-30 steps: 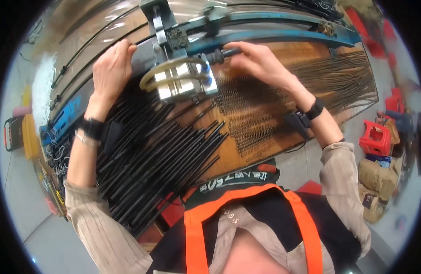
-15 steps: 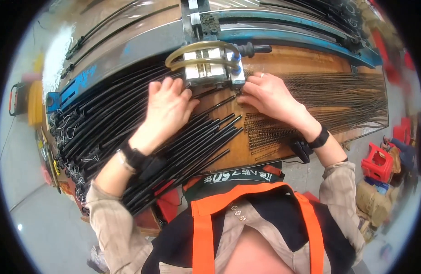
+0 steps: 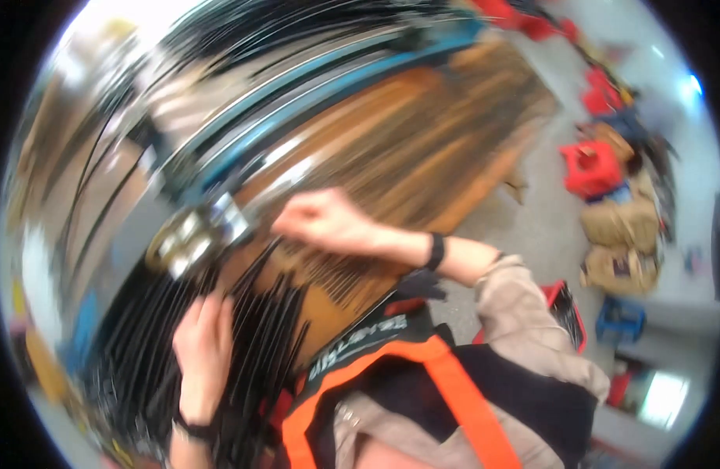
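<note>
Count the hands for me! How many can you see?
2: the left hand is by the black rods, and the right hand is to the right of the shiny metal machine. I see no others, though the picture is blurry.

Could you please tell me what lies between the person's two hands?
In the head view, black rods, blurred, lie between the left hand and the right hand.

Rods point(image 3: 153, 336) crowd the worktop's point(image 3: 322, 319) left end | springs point(image 3: 340, 275) stretch toward its right edge | clamp block point(image 3: 192, 244) sits behind rods, before the rail point(image 3: 321, 82)
</note>
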Action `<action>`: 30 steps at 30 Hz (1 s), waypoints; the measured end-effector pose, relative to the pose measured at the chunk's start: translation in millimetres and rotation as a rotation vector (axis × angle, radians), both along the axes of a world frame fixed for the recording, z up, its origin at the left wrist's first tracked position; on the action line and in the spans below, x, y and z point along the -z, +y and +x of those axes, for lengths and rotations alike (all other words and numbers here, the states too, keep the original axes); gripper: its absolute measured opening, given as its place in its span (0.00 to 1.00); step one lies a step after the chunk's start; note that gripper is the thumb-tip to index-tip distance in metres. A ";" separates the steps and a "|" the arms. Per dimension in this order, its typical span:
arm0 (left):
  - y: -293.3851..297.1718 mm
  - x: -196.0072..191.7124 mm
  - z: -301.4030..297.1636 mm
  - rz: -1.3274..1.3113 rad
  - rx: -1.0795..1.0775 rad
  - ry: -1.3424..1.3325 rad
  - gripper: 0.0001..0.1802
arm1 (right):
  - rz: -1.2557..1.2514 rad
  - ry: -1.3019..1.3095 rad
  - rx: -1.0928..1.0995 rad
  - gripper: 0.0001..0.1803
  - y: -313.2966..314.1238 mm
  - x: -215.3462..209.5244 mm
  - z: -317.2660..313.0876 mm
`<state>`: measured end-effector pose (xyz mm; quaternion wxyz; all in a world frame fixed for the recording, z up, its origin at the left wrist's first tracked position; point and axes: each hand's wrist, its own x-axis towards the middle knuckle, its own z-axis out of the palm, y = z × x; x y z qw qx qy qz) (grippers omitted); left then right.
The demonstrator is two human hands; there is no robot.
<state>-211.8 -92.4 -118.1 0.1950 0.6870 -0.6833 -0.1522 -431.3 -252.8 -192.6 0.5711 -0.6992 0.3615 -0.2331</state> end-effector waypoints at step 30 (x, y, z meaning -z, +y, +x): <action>-128.0 -55.4 -43.5 0.013 0.478 -0.428 0.14 | -0.693 0.187 0.026 0.28 -92.0 32.6 -116.4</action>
